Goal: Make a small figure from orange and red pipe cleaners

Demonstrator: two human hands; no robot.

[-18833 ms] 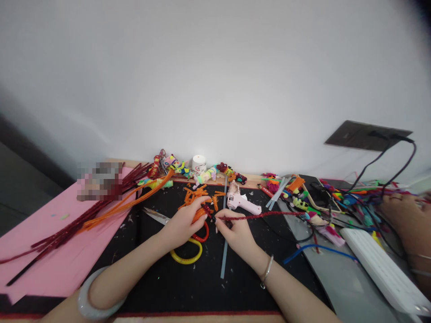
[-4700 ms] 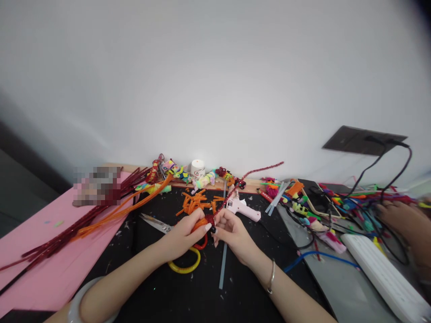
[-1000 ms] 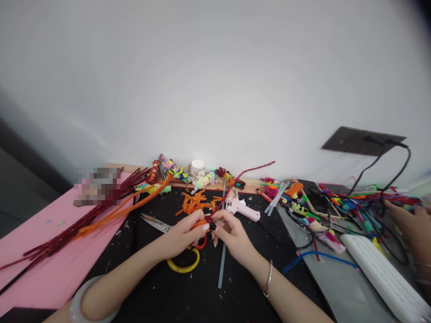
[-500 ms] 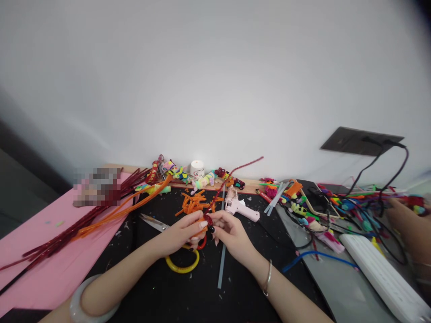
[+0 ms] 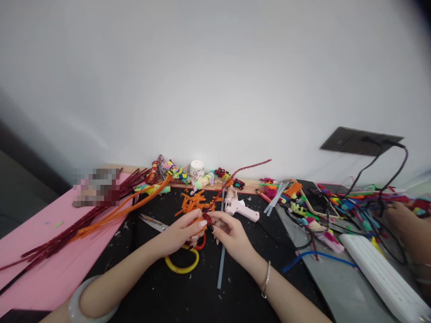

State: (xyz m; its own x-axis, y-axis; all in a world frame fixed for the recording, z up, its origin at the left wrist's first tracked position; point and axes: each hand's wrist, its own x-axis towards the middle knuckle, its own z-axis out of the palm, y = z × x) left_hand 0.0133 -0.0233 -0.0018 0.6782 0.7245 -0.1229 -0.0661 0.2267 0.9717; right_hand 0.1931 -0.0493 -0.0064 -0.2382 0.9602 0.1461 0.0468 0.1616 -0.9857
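Over the black mat, my left hand (image 5: 186,232) is closed around a small orange and red pipe-cleaner piece, mostly hidden by the fingers. My right hand (image 5: 230,231) meets it, thumb and fingers pinching the red end of that piece. From between both hands a red tinsel pipe cleaner (image 5: 247,167) rises and bends off to the right. Below the left hand lie scissors (image 5: 182,269) with yellow and red handles, blades toward the left. A clear glue stick (image 5: 222,264) lies beneath the right hand. Behind the hands are a pale pink glue gun (image 5: 243,210) and short orange pipe-cleaner pieces (image 5: 193,202).
Long red (image 5: 72,231) and orange pipe cleaners (image 5: 111,219) lie on a pink sheet at left. Small colourful figures and a paper cup (image 5: 197,169) line the wall. At right are a white power strip (image 5: 380,273), cables, a blue pipe cleaner (image 5: 314,253) and another person's hand (image 5: 402,220).
The free end of the red pipe cleaner has swung slightly to the right. Both my hands stay nearly in place around the piece. The other person's hand has shifted slightly.
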